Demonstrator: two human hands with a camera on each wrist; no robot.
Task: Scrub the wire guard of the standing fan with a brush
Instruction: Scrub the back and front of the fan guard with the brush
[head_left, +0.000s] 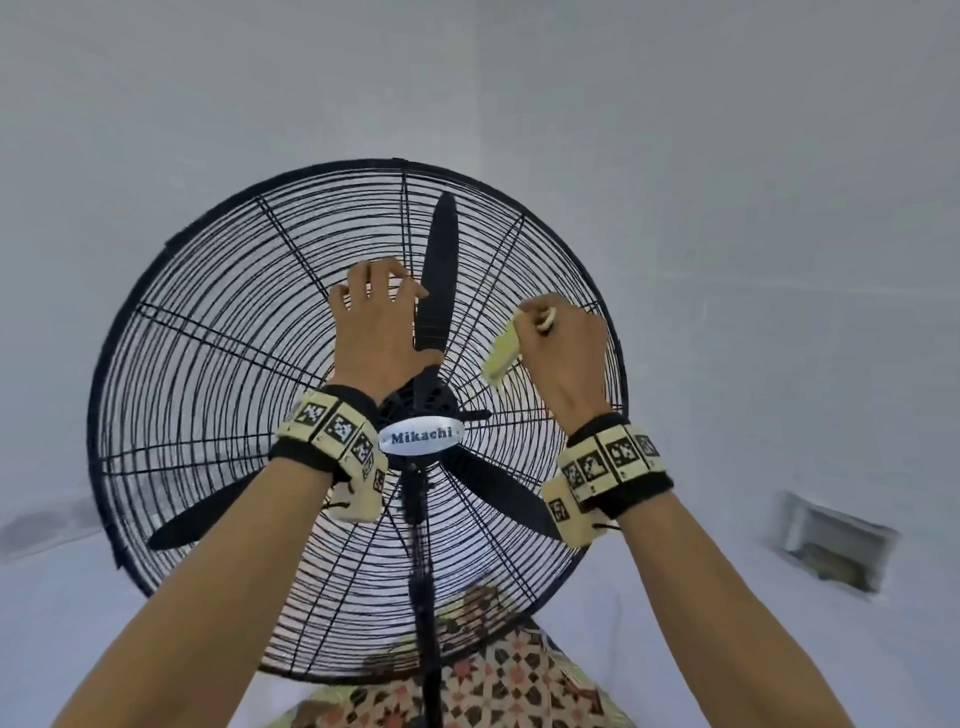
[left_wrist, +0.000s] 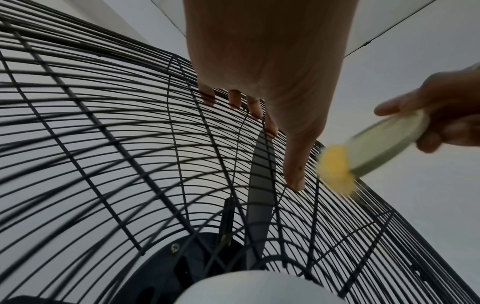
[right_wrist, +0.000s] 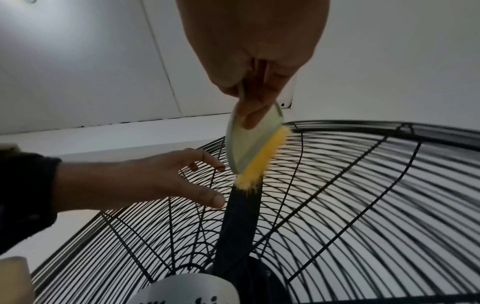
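A black standing fan fills the head view, its round wire guard facing me with a silver "Mikachi" badge at the hub. My left hand rests on the guard above the hub, fingers spread and thumb out, tips pressing on the wires. My right hand grips a pale green brush with yellow bristles. The bristles lie against the guard's upper right part and look blurred. In the left wrist view the brush is just right of my thumb.
Black fan blades stand still behind the wires. The fan's pole runs down to a patterned cloth at the bottom. A wall vent sits low on the right. White walls surround the fan.
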